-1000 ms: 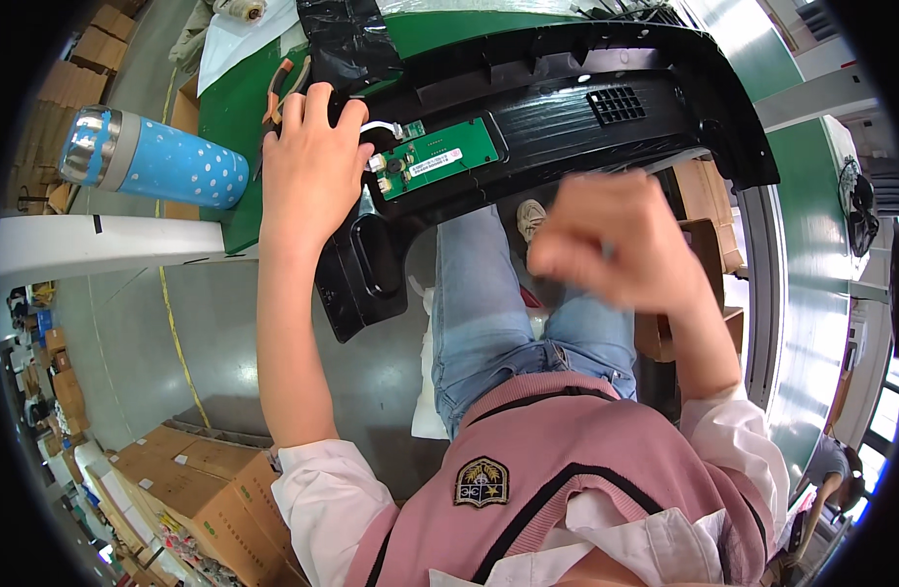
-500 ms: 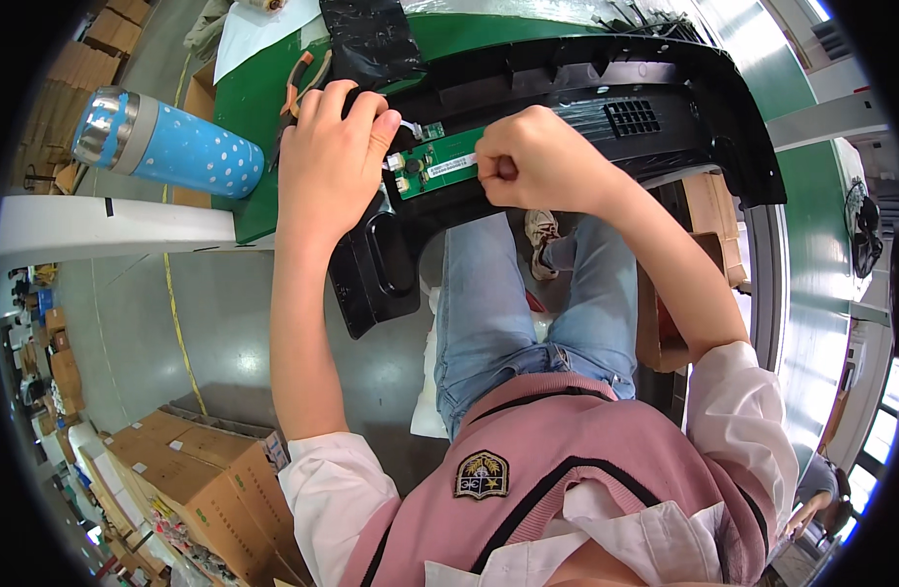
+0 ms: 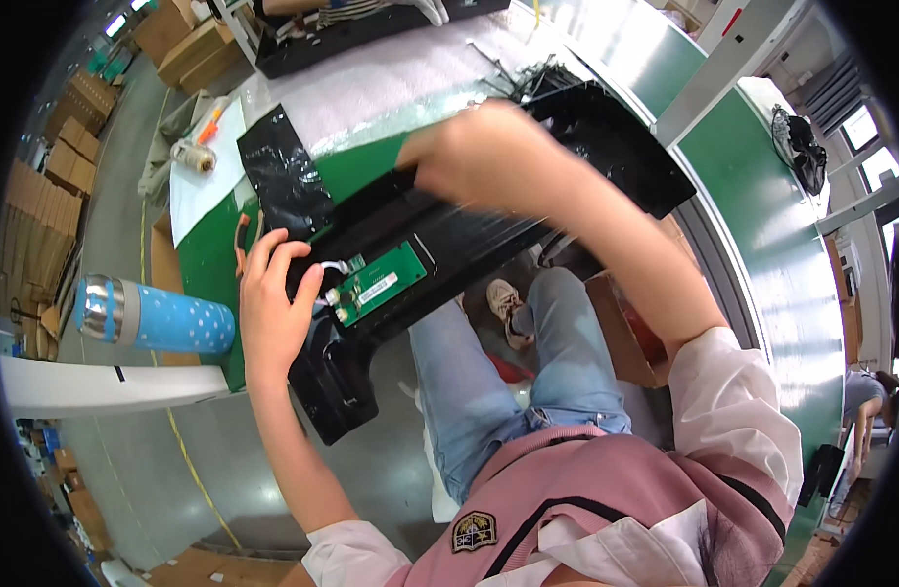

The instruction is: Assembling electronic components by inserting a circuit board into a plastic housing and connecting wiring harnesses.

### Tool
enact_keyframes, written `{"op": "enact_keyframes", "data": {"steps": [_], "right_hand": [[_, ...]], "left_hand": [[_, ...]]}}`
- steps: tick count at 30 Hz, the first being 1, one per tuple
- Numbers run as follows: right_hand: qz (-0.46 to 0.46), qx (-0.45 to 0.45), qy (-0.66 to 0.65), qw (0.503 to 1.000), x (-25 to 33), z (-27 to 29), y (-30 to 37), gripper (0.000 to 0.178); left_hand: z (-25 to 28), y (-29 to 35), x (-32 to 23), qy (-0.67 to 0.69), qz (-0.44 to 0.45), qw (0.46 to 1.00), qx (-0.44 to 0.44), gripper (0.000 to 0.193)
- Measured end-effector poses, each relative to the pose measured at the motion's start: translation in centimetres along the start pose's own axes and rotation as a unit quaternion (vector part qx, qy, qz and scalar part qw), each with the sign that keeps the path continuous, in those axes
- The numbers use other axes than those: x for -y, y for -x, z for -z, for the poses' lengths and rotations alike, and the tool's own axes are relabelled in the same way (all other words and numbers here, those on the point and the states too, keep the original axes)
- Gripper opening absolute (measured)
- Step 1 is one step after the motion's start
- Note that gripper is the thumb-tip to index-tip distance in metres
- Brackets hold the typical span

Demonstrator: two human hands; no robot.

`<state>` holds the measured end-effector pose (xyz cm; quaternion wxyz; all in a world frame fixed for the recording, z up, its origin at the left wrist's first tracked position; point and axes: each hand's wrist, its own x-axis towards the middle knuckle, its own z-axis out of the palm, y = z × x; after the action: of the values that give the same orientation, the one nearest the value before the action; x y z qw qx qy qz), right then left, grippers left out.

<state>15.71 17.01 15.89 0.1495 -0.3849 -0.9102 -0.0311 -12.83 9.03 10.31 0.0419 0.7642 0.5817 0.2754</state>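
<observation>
one black panel [image 3: 469, 245], long axis diagonal, slanting away rightward

bright scene; windows [image 3: 876, 161] glowing at right; glare on green tabletop [image 3: 800, 293]; right hand [image 3: 479, 161] motion-blurred; edges bent, corners black

My green bench top [image 3: 197, 279] bore a long black plastic housing [image 3: 474, 240], which lay across the near edge and jutted out past it toward me. Off the housing's left end I had a blue, white-dotted bottle [image 3: 180, 321] with a metal top and, closer to that end, an orange-handled tool [image 3: 242, 235], partly hidden. Just beyond the housing's left part lay a glossy black plastic sheet [image 3: 285, 176], and farther past that end a white sheet [image 3: 207, 191]. Behind the housing's middle spread a pale, shiny film [image 3: 391, 83]; beyond its right part I saw a tangle of thin black strands [image 3: 532, 80].
</observation>
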Motion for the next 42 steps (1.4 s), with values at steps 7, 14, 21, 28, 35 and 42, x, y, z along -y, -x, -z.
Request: {"op": "enact_keyframes", "data": {"steps": [7, 14, 21, 28, 35, 42], "right_hand": [[-0.116, 0.1, -0.01, 0.988, -19.5, -5.9, -5.7, 0.027], [-0.071, 0.091, 0.091, 0.989, -17.4, -6.4, -6.8, 0.02], [-0.112, -0.38, -0.072, 0.915, -13.9, 4.6, -6.3, 0.016], [-0.093, -0.43, -0.126, 0.889, -8.5, 6.7, -3.0, 0.017], [-0.001, -0.4, -0.519, 0.755, 4.0, 4.5, 0.4, 0.015], [-0.105, -0.264, -0.547, 0.788, 5.3, 3.3, 2.4, 0.014]], "left_hand": [[-0.4, -0.8, 0.5, 0.046, -0.008, 0.996, -0.07, 0.015], [-0.7, -0.6, 1.0, 0.103, 0.12, 0.986, -0.058, 0.018], [-0.6, -0.9, 1.0, 0.091, 0.105, 0.989, -0.044, 0.019], [0.8, -3.4, -2.3, 0.031, -0.031, 0.986, -0.163, 0.027], [4.0, -8.8, -12.5, 0.005, -0.276, 0.91, -0.308, 0.04], [6.3, -4.9, -15.0, 0.057, -0.187, 0.967, -0.161, 0.015]]}}
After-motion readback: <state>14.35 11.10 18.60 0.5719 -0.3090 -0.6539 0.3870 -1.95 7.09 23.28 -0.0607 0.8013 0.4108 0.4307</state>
